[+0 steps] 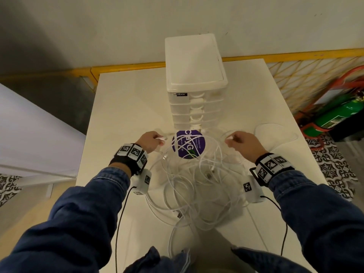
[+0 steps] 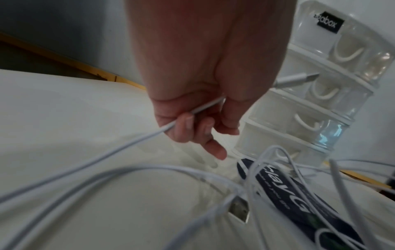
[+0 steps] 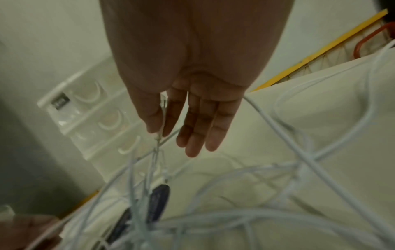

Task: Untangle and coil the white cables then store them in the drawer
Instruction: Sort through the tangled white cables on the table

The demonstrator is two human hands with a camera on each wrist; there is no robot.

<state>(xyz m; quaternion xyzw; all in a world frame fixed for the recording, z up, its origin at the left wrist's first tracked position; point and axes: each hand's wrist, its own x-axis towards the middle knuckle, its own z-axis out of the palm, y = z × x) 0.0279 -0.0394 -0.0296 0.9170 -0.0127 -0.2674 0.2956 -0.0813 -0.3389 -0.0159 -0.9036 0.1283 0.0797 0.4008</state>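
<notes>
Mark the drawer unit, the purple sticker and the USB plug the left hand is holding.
drawer unit (image 1: 194,62), head view, on its flat white lid.
purple sticker (image 1: 189,144), head view, middle of the round face, under the cables.
USB plug (image 2: 299,79), left wrist view, silver shell sticking out past the left hand (image 2: 203,67).

Tangled white cables (image 1: 197,186) blurred in both wrist views, individual runs impossible to trace; nearest loops cut off by the head view's bottom edge; drawer unit (image 1: 195,99) label partly unreadable.
</notes>
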